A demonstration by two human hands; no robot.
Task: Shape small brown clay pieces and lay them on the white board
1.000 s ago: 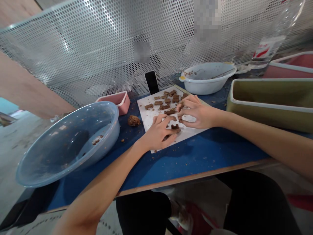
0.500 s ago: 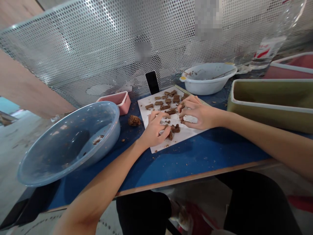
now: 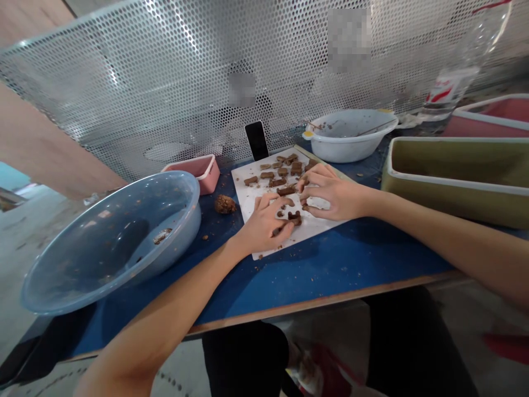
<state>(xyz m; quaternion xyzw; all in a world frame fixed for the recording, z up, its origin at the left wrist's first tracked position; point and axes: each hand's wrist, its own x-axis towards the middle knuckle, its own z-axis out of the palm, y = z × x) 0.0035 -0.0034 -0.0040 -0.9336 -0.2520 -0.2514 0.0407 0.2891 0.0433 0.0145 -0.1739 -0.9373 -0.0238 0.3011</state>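
Along the left edge of the blue worktop (image 3: 322, 264), a big translucent blue basin (image 3: 103, 242) sits tilted, its rim reaching out past that edge. Just behind it, towards the far edge, is a small pink box (image 3: 210, 179), and a rough brown lump (image 3: 225, 204) lies between basin and paper. A phone (image 3: 257, 141) with a dark screen stands propped near the far edge, in front of a perforated metal panel (image 3: 165, 99). To its right come a white basin (image 3: 347, 149) with brown smears inside, and a clear bottle (image 3: 448, 88). An olive trough (image 3: 454, 197) takes up the right end, close beyond the right forearm, with a pink container (image 3: 483, 128) behind it.

The brown pieces (image 3: 267, 175) lie on a white sheet (image 3: 248, 201) mid-worktop, most towards its far side. They are short, blocky and matt, with crumbs scattered among them. One darker piece (image 3: 295, 215), nearer the front edge, has knobbly ends.

The left hand (image 3: 266, 223) bends its spread fingers over that darker piece; the right hand (image 3: 336, 193) is curled over the sheet's right side. Whether either grips anything, I cannot tell.
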